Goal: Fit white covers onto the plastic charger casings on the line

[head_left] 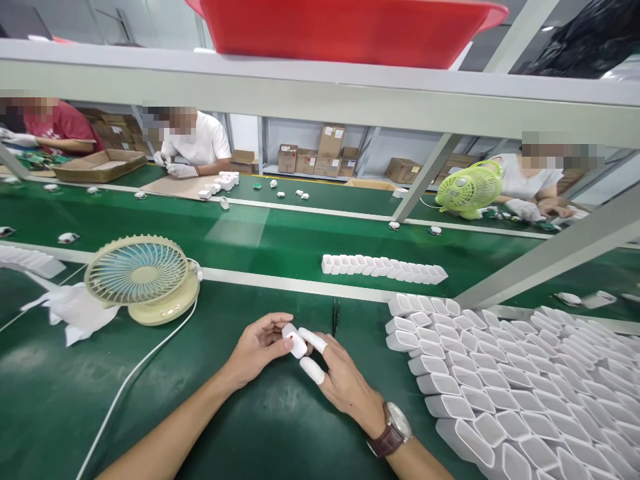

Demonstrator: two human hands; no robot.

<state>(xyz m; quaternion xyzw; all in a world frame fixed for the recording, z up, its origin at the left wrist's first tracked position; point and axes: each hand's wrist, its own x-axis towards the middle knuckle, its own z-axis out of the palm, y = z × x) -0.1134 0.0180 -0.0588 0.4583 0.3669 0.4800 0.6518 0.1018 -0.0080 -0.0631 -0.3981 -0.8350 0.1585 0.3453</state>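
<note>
My left hand (257, 350) and my right hand (345, 383) meet over the green bench top (240, 433). The left fingers pinch a white finger cot (295, 341) on a right fingertip; a small red spot shows on it. Two other right fingers wear white cots too, and a brown-strap watch (395, 430) sits on that wrist. The right fingers are stretched out. Black tweezers (335, 316) lie just beyond the hands.
A large stack of white plastic shells (505, 387) fills the right side, with a row of them (383, 265) on the belt beyond. A cream desk fan (143, 277) and white cable stand left. Three people work across the belt; a green fan (470, 189) is there.
</note>
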